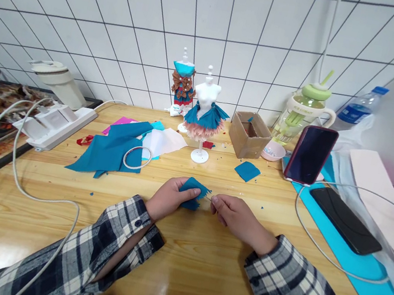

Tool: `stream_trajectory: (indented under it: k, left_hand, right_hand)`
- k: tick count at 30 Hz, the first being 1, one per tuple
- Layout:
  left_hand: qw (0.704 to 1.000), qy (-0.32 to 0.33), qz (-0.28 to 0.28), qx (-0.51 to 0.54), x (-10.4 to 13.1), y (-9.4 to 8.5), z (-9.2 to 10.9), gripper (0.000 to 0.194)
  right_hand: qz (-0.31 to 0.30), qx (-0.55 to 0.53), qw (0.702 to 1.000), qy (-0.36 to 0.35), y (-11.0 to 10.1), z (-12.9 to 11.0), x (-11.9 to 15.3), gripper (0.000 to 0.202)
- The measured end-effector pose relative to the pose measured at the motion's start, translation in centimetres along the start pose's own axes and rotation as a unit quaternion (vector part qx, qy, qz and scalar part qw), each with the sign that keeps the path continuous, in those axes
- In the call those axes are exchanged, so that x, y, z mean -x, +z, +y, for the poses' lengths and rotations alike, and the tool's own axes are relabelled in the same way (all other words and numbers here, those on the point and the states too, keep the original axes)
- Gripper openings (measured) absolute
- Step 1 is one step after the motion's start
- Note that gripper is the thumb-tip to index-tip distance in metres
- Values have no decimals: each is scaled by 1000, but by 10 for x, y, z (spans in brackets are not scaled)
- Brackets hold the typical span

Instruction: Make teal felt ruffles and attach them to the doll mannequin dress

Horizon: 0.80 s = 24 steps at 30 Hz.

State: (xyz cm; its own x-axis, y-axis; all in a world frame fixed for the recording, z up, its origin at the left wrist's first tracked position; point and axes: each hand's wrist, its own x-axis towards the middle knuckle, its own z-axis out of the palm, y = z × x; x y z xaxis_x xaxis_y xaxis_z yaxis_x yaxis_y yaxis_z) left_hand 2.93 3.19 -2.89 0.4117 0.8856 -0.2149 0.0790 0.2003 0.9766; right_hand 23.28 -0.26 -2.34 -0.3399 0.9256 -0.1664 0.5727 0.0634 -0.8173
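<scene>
My left hand is closed on a teal crepe paper piece, its thumb lying on top. The right edge of that piece is cut into a jagged fringe. My right hand pinches a thin pale pointed tool, whose tip reaches the fringe; its exact kind is too small to make out. Beyond the hands stands a white mini dress form wearing a teal overskirt above a pink fringed skirt. A loose teal square lies to the right of it.
A second dressed form, a cardboard box and a bowl of beads stand at the back. Teal sheets with a white ring lie left. Phones, a jug and cables are right; a power strip sits left.
</scene>
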Motion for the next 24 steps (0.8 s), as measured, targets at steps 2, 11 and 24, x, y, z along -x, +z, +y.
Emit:
stream_trajectory:
  k: [2, 11, 24]
  left_hand:
    - [1000, 0, -2, -3, 0, 0, 0, 31]
    - [1000, -3, -20, -8, 1, 0, 0, 31]
    - [999, -13, -33, -5, 1, 0, 1, 31]
  right_hand:
    - [-5, 3, 1000, -1, 0, -1, 0, 47]
    - [-5, 3, 1000, -6, 1, -2, 0, 48]
    - [-8, 9, 1000, -13, 0, 0, 0, 47]
